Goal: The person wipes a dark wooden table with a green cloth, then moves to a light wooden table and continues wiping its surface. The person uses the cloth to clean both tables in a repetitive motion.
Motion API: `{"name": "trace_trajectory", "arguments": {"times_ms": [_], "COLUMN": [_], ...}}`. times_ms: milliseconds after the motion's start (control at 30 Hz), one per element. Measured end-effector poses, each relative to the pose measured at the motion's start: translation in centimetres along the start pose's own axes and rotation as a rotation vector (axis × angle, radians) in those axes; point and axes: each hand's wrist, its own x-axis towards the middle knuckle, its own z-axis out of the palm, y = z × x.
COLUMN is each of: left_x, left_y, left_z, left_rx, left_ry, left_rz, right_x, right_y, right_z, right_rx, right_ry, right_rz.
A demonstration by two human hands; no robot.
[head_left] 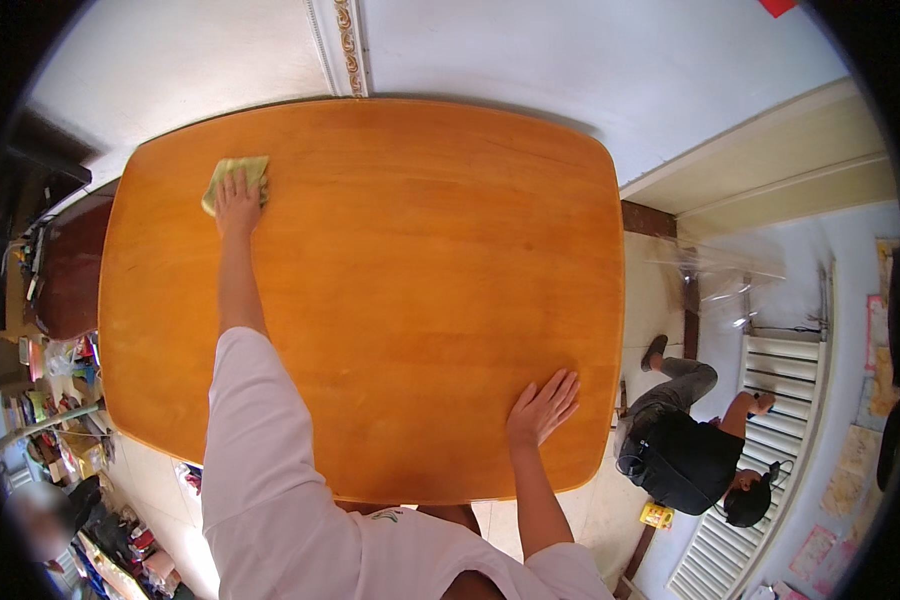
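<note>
A wide orange-brown wooden table (390,270) with rounded corners lies in front of me. Toward its far left corner, my left hand (237,203) presses a yellow-green cloth (257,168) against the tabletop. The fingers rest over the cloth, whose edges show past them. My left arm is stretched far forward. Near the table's right front part, my right hand (543,408) lies flat on the bare wood with its fingers extended and nothing in it.
A white wall (490,60) stands along the table's far edge. At right, a person in black (680,455) crouches with a hand at a white radiator (785,400). A yellow container (656,515) is nearby. Cluttered goods (65,400) and another person (55,520) are at left.
</note>
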Motion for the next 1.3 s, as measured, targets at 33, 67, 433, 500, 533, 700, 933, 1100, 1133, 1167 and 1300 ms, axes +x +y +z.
{"name": "trace_trajectory", "arguments": {"times_ms": [33,67,433,500,533,700,933,1100,1133,1167,1300], "left_x": [-1.5,-2.8,-20.3,-23.9,-25.3,-31.5,-36.7,-29.7,-27.4,-24.9,-18.6], "left_y": [-1.4,-3.6,-10.2,-6.1,-3.5,11.8,26.8,26.2,25.1,23.3,9.5], "left_z": [-0.7,-1.2,-3.2,-4.1,-4.9,-10.2,-9.0,-7.4,-7.6,-7.6,-4.6], "left_rx": [-0.001,0.000,0.066,0.102,0.214,-0.124,-0.385,-0.232,-0.161,-0.091,-0.016], "left_ry": [-0.021,-0.041,-0.144,-0.166,-0.199,-0.277,-0.030,0.027,0.019,0.015,0.191], "left_rz": [-0.035,-0.077,-0.206,-0.206,-0.129,0.221,0.773,0.856,0.858,0.860,0.615], "right_x": [0.0,0.0,0.0,-0.2,-0.2,0.1,-0.1,-0.2,-0.2,-0.1,-0.3], "right_y": [0.0,-0.1,-0.2,-0.1,0.0,1.0,0.2,0.5,0.7,0.9,0.4], "right_z": [-0.1,-0.2,0.2,0.2,0.4,1.1,2.1,2.3,2.3,2.2,2.6], "right_rx": [0.007,0.018,0.012,-0.010,-0.008,-0.002,-0.020,-0.046,-0.047,-0.047,-0.058], "right_ry": [-0.004,-0.009,-0.041,-0.035,-0.013,0.017,0.057,0.103,0.109,0.119,0.117], "right_rz": [0.003,-0.001,0.004,0.000,-0.002,0.013,0.003,-0.006,-0.007,-0.007,-0.031]}}
